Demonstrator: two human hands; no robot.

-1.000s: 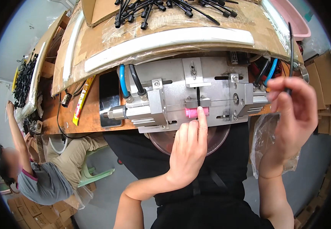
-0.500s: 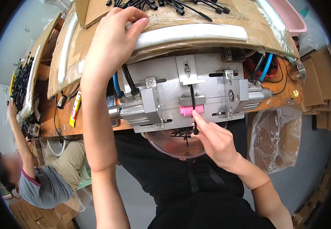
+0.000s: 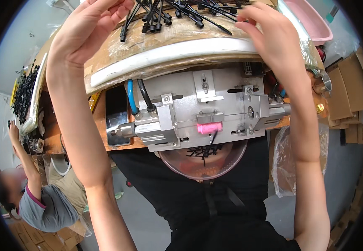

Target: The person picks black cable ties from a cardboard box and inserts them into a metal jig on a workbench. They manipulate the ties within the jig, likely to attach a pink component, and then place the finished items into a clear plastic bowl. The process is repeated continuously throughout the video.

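Note:
My left hand (image 3: 90, 31) is raised at the upper left edge of the cardboard, palm turned inward. Its fingers are loosely curled and apart with nothing visible in them; some are cut off by the picture's top. Across from it, my right hand (image 3: 269, 33) pinches the end of one of the thin black rods (image 3: 190, 16) with thicker ends, piled on the cardboard. Between my forearms is a metal fixture (image 3: 190, 92) with a bright pink piece (image 3: 210, 127) at its middle. A blurred black rod (image 3: 213, 137) slants below that piece, above a clear bowl (image 3: 177, 166) holding several black rods.
A white padded strip (image 3: 173, 52) edges the cardboard. Air cylinders (image 3: 158, 125) with blue and black hoses flank the fixture. A dark phone-like slab (image 3: 118, 115) lies at left. Another person (image 3: 47, 209) works at far left by more black rods (image 3: 24, 92). Cardboard boxes (image 3: 344, 92) stand right.
My right hand has left the pink piece and gone up to the rod pile. The rod has come off the fixture toward the bowl. My left hand has moved left, off the cardboard.

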